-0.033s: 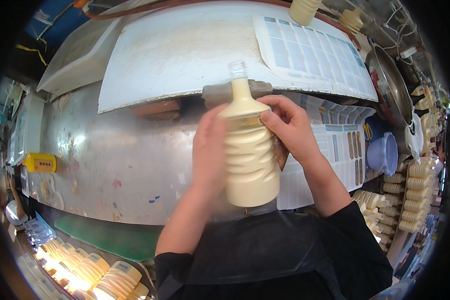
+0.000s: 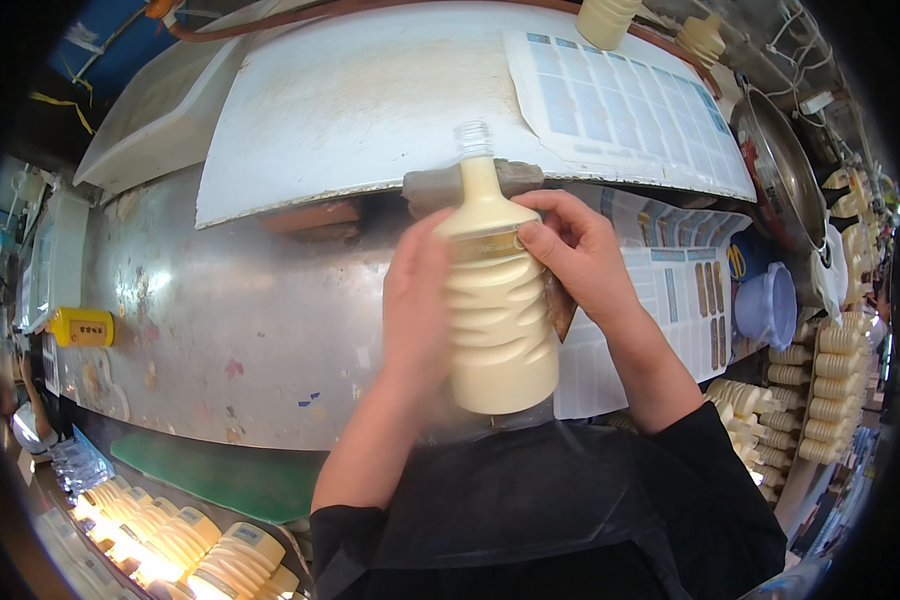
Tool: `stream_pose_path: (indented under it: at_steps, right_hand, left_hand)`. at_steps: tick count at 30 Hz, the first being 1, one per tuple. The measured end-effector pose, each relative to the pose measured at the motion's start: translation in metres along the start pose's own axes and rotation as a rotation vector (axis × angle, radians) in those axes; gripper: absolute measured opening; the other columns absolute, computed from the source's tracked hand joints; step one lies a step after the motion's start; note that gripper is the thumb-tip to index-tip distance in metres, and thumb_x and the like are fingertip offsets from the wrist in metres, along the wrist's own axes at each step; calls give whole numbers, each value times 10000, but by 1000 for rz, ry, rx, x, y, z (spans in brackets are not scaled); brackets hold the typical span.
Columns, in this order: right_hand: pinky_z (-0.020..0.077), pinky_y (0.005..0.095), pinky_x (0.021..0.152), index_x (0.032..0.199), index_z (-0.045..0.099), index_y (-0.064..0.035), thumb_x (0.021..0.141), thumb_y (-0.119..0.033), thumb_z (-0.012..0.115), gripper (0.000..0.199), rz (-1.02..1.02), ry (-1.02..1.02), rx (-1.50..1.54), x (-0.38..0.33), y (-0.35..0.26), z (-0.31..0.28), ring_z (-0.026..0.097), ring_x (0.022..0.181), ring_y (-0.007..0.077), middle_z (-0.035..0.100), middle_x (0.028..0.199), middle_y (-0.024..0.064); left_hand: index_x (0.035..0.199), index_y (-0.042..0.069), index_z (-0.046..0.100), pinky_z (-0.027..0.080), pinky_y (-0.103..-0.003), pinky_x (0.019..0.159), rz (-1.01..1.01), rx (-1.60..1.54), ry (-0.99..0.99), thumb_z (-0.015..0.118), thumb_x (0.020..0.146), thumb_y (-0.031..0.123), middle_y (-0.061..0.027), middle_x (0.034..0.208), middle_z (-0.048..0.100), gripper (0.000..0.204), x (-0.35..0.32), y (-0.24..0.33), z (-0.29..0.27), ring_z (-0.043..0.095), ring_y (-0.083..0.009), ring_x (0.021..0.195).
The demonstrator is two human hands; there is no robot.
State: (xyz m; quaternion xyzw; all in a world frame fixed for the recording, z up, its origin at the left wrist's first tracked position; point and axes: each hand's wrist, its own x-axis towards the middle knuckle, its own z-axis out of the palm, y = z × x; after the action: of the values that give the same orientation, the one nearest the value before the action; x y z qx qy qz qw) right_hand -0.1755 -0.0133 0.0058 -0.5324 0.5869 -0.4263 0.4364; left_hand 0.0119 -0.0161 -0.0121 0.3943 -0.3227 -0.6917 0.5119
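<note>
A cream bottle [image 2: 500, 330] with a wavy ribbed body and a clear threaded neck lies tilted in front of me, its neck pointing away. Around its shoulder runs a gold-brown label band [image 2: 482, 243]. My left hand [image 2: 415, 300], blurred, is closed against the bottle's left side, its fingertips near the shoulder. With bent fingers, my right hand [image 2: 580, 250] grips the upper right side, its thumb pressed on the band's right end. A flat brown pointed piece [image 2: 563, 308] shows between that hand and the bottle; how it is held is hidden.
Beyond the bottle, a grey roll [image 2: 430, 190] lies by a white board [image 2: 370, 110]. Label sheets [image 2: 610, 100] rest on the board, others [image 2: 635, 350] at right. A purple bucket [image 2: 767, 305] and stacked bottles [image 2: 835, 390] stand right; a yellow bottle [image 2: 80, 327] lies left.
</note>
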Motion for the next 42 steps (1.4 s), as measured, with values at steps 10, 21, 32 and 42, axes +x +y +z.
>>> stream_pose_path:
  at_steps: [10, 21, 32, 42]
  right_hand:
    - [421, 196, 705, 1206, 694, -23, 1024, -283, 629, 324, 17, -5, 211, 1, 4, -1, 503, 790, 21, 572, 840, -55]
    - [450, 198, 795, 1208, 621, -44, 1018, -142, 553, 225, 104, 141, 501, -4, 2, -41, 587, 960, 60, 663, 1100, 3]
    - [545, 287, 794, 1085, 716, -9, 917, 29, 679, 177, -525, 361, -138, -29, -17, -21, 696, 906, 168, 716, 1020, 97]
    - [529, 359, 702, 1025, 727, -30, 723, -92, 698, 310, -1068, 113, -649, -38, -44, 17, 702, 859, 240, 695, 994, 87]
  left_hand:
    - [1367, 27, 550, 468, -325, 1034, 5, 35, 2, 436, 1112, 306, -102, 1277, 628, 394, 2, -3, 0, 587, -161, 1181]
    - [1381, 50, 526, 480, -348, 1026, -28, -11, 70, 388, 1115, 343, -91, 1284, 625, 419, 0, -2, 5, 603, -177, 1165]
    - [1355, 40, 528, 518, -349, 1006, -20, -110, 41, 448, 1112, 277, -94, 1236, 657, 348, 2, -5, -1, 634, -187, 1146]
    - [1346, 40, 536, 494, -358, 1017, -5, -128, 82, 369, 1130, 300, -101, 1254, 633, 377, -8, 5, 13, 612, -191, 1152]
